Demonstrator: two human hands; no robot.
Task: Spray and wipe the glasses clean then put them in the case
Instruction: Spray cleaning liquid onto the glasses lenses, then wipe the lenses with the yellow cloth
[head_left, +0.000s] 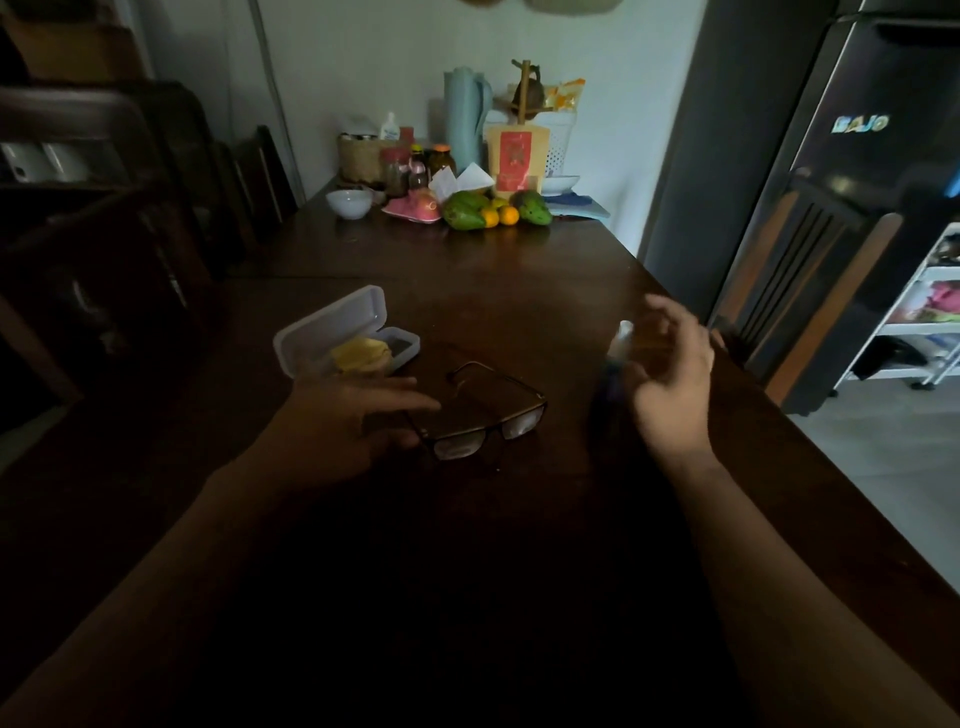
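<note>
now the glasses (493, 434) lie crosswise on the table (467, 291) just right of the nearer left hand (337, 415), its fingers (410, 402) straight and released, the right hand (675, 374) hovering loose and empty by the spray bottle (618, 358).

The table (519, 291) is dark wood, smooth, with a dull sheen where light falls on its far half. The open glasses case (332, 327) is frosted, translucent white plastic, and the yellow cloth (361, 356) in it looks soft and crumpled. The glasses (488, 415) have a thin dark frame of unclear material and clear, glossy lenses (457, 446) that catch the light. At the far left stand a glossy white bowl (349, 202) and a rough woven basket (358, 158). On the right, the fridge (883, 182) is dark and highly glossy, and the chair (810, 270) is slatted wood.
</note>
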